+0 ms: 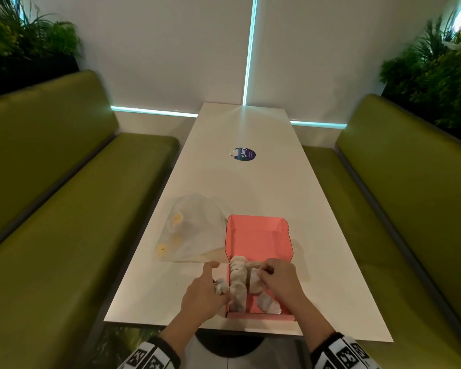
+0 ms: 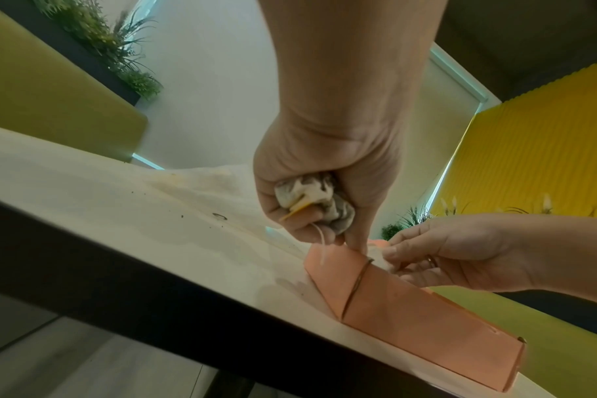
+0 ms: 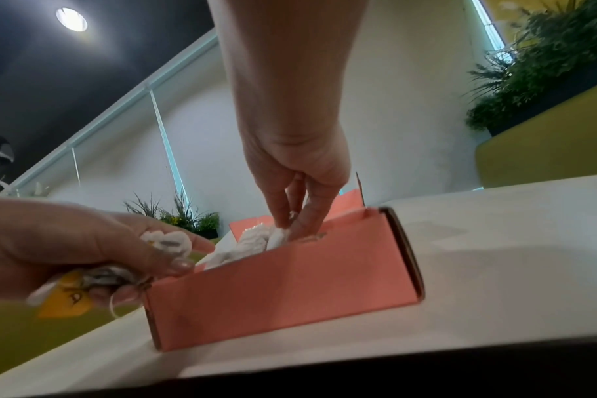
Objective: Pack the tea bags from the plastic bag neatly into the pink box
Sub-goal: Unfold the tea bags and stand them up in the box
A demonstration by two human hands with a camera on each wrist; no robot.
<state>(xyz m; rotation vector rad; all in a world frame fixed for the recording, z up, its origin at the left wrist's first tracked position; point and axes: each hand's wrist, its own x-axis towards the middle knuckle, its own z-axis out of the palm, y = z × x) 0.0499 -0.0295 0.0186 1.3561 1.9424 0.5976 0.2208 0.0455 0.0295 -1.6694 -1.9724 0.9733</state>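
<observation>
Left hand (image 1: 201, 294) is fisted round a spare bunch of tea bags (image 2: 316, 200) right at the box's (image 1: 258, 243) left wall, probably so refills stay handy. Right hand (image 1: 278, 279) pinches one bag (image 1: 254, 282) inside, lining up the row. Plastic bag (image 1: 189, 230) lies just beside the box, a few left in it.

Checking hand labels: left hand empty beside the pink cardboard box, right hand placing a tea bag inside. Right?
Not quite. The left hand is not empty: the left wrist view shows its grip on a bunch of white tea bags. The right hand does place a tea bag in the pink cardboard box.
</observation>
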